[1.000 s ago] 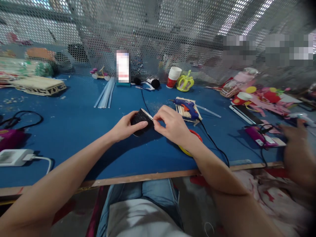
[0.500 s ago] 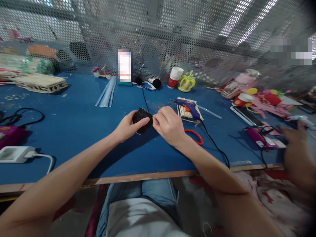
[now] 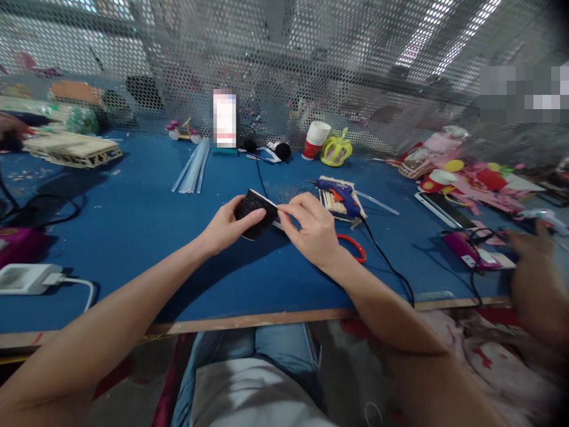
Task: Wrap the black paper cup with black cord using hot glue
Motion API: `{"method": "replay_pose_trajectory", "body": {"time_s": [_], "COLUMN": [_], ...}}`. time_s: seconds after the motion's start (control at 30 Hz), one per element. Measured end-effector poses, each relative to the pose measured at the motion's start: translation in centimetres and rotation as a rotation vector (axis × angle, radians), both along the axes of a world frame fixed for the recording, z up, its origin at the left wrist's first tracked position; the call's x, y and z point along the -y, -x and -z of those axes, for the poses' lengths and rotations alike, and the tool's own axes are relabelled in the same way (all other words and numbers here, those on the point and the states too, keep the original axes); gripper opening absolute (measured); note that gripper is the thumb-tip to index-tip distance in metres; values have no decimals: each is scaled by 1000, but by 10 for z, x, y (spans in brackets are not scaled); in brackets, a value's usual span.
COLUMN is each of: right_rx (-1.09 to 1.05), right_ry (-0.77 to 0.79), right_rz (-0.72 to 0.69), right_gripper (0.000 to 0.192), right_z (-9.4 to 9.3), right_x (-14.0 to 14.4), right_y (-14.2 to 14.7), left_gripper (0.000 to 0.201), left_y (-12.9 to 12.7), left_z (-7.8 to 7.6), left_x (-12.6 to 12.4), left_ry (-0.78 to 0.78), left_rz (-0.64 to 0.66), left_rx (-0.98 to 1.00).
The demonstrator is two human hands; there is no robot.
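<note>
My left hand [image 3: 231, 223] grips a small black piece [image 3: 258, 218] with a pale upper edge, thumb across its front. It looks like a flattened sleeve or a folded card; I cannot tell which. At its right edge, my right hand [image 3: 311, 228] pinches with thumb and forefinger, touching the corner. A thin pale strip [image 3: 278, 225] shows just under the right fingers. Close by on the right, a blue glue gun [image 3: 340, 194] rests on a small wooden-stick frame [image 3: 329, 203]. A red ring [image 3: 355, 249] lies beside my right wrist.
Several clear glue sticks [image 3: 193, 167], a phone [image 3: 224, 118], a stack of paper cups [image 3: 315, 140] and a yellow crown-shaped piece [image 3: 336, 148] stand along the mesh wall. A power strip [image 3: 31, 279] sits front left. Other people's hands [image 3: 533, 261] show at both sides.
The black piece has tilted, so its pale upper edge shows more. My right fingers have opened out from a tighter curl into a pinch at its edge. Another person's hand has appeared far left.
</note>
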State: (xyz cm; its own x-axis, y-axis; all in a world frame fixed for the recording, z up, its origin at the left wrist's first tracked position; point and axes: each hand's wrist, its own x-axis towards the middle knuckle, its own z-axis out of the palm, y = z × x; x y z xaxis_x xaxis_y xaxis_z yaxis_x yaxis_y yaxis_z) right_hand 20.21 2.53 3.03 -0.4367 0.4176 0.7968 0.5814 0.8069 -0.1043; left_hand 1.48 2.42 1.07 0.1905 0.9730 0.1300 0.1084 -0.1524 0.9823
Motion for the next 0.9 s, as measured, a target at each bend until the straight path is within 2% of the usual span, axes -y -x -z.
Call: {"method": "replay_pose_trajectory", "body": {"time_s": [0.1, 0.17, 0.37, 0.47, 0.6, 0.77, 0.9], "right_rx": [-29, -81, -176, -213, -197, -101, -57], "right_ry": [29, 101, 551, 630, 609, 449, 323], "right_rz": [-9, -47, -77, -103, -136, -158, -175], "right_gripper": [11, 9, 15, 14, 10, 11, 11], "right_z": [-2, -3, -4, -3, -5, -6, -1], "right_x": [1, 1, 0, -1, -1, 3, 7], "right_y": [1, 1, -3, -4, -3, 2, 8], "left_gripper": [50, 52, 63, 64, 64, 64, 53], "left_y": [0, 0, 2, 1, 2, 3, 1], "left_z": [1, 1, 1, 3, 5, 0, -5], "left_x": [0, 0, -1, -2, -2, 1, 4], "left_ry": [1, -22, -73, -84, -78, -85, -105], "left_rz": [5, 5, 40, 64, 84, 108, 31], "left_rx": [4, -33, -72, -49, -37, -72, -114]}}
